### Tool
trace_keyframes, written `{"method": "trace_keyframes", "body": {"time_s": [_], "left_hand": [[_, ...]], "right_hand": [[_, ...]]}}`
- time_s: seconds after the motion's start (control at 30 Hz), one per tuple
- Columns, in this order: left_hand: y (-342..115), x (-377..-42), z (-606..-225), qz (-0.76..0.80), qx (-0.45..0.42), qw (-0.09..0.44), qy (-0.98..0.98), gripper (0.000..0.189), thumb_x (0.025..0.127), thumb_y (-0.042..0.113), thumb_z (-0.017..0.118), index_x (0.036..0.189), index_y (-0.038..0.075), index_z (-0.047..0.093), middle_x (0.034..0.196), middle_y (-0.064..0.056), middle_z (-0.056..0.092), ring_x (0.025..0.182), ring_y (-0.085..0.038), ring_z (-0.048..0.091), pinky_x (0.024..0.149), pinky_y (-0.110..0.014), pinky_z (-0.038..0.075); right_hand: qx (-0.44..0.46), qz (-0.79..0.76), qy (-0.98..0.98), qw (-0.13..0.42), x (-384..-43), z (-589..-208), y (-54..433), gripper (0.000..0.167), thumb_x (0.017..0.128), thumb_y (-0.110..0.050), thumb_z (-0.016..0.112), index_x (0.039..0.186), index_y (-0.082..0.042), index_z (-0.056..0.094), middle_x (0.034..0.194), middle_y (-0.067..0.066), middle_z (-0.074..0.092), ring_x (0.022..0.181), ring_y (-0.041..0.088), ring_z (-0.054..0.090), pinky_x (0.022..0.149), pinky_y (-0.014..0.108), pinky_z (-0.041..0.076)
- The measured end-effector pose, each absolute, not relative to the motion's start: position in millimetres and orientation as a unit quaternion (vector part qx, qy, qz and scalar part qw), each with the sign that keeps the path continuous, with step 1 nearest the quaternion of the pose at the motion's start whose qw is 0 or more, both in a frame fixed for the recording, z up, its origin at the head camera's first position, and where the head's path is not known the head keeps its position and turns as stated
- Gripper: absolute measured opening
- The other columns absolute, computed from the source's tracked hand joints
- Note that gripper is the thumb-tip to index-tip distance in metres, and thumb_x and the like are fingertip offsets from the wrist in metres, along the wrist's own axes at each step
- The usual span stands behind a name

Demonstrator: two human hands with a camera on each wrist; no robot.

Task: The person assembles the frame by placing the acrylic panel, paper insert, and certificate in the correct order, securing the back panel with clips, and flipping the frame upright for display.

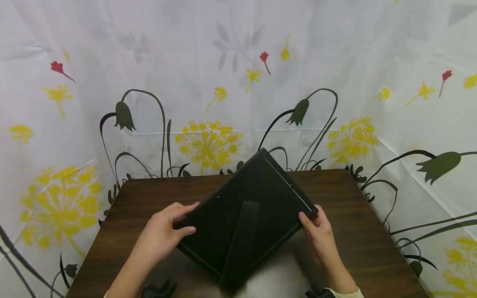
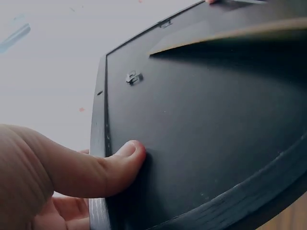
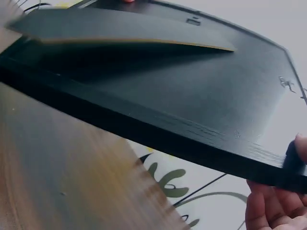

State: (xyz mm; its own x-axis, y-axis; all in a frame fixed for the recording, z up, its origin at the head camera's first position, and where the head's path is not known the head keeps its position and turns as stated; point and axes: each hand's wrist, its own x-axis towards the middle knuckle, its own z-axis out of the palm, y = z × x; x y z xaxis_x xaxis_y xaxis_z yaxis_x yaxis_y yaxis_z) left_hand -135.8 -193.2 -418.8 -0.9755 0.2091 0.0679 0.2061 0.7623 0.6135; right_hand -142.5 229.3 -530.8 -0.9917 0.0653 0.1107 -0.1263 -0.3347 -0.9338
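Note:
A black picture frame (image 1: 220, 223) is held up tilted over the table, its back with the fold-out stand (image 1: 242, 236) turned toward me. My left hand (image 1: 164, 231) grips its left corner, the thumb lying on the backing and the fingers behind the edge. At the right corner my right hand (image 1: 318, 236) pinches the frame between thumb and fingers. In the left wrist view a small metal clip (image 2: 133, 77) shows on the backing. The stand juts out from the back in the right wrist view, and the picture side is hidden.
A dark wooden table (image 1: 145, 198) lies beneath the frame. Behind and around it hangs a white curtain (image 1: 223, 82) with yellow, red and green flowers. Dark wrist devices (image 1: 160, 288) show at the bottom edge.

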Motion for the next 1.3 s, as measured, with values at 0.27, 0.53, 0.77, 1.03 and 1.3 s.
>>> {"method": "trace_keyframes", "body": {"time_s": [0.27, 0.53, 0.77, 1.03, 1.3], "left_hand": [[-190.6, -141.6, -404.0, 0.310, 0.128, -0.088, 0.938, 0.062, 0.088, 0.014, 0.092, 0.142, 0.036, 0.073, 0.122, 0.015, 0.075, 0.119, -0.023, 0.075, 0.079, -0.032, 0.053], [-182.2, -148.8, -399.9, 0.283, 0.174, -0.173, 0.927, 0.058, 0.082, 0.007, 0.094, 0.134, 0.029, 0.080, 0.118, 0.011, 0.077, 0.095, -0.017, 0.076, 0.070, -0.029, 0.050], [-177.0, -150.5, -401.4, 0.282, 0.214, -0.241, 0.903, 0.060, 0.073, -0.003, 0.097, 0.124, 0.025, 0.085, 0.114, 0.009, 0.078, 0.086, -0.014, 0.075, 0.065, -0.026, 0.051], [-164.7, -149.2, -400.1, 0.280, 0.242, -0.250, 0.895, 0.060, 0.075, -0.014, 0.091, 0.123, 0.021, 0.086, 0.113, 0.002, 0.078, 0.084, -0.016, 0.078, 0.063, -0.024, 0.053], [-157.9, -149.7, -402.6, 0.250, 0.248, -0.235, 0.906, 0.057, 0.079, -0.014, 0.089, 0.124, 0.021, 0.085, 0.115, 0.001, 0.078, 0.089, -0.019, 0.079, 0.064, -0.027, 0.053]], "right_hand": [[-0.033, 0.726, -0.685, 0.056, -143.2, -544.4, 228.4, 0.038, 0.104, -0.003, 0.072, 0.137, -0.001, 0.052, 0.114, -0.003, 0.073, 0.102, 0.007, 0.071, 0.085, 0.022, 0.058], [-0.061, 0.565, -0.822, 0.042, -142.5, -565.3, 225.6, 0.036, 0.100, -0.036, 0.082, 0.127, -0.019, 0.066, 0.115, 0.005, 0.067, 0.096, 0.014, 0.063, 0.080, 0.026, 0.053], [-0.032, 0.460, -0.885, 0.062, -146.9, -572.0, 225.8, 0.032, 0.097, -0.038, 0.085, 0.122, -0.025, 0.070, 0.113, 0.000, 0.060, 0.094, 0.014, 0.057, 0.084, 0.028, 0.052], [-0.040, 0.418, -0.907, 0.008, -147.8, -582.7, 218.4, 0.036, 0.102, -0.049, 0.076, 0.117, -0.019, 0.061, 0.106, 0.006, 0.051, 0.081, 0.016, 0.046, 0.070, 0.030, 0.041], [-0.032, 0.403, -0.915, 0.020, -149.6, -595.1, 209.6, 0.038, 0.102, -0.040, 0.078, 0.135, -0.025, 0.067, 0.112, 0.007, 0.059, 0.099, 0.017, 0.052, 0.081, 0.036, 0.046]]}}
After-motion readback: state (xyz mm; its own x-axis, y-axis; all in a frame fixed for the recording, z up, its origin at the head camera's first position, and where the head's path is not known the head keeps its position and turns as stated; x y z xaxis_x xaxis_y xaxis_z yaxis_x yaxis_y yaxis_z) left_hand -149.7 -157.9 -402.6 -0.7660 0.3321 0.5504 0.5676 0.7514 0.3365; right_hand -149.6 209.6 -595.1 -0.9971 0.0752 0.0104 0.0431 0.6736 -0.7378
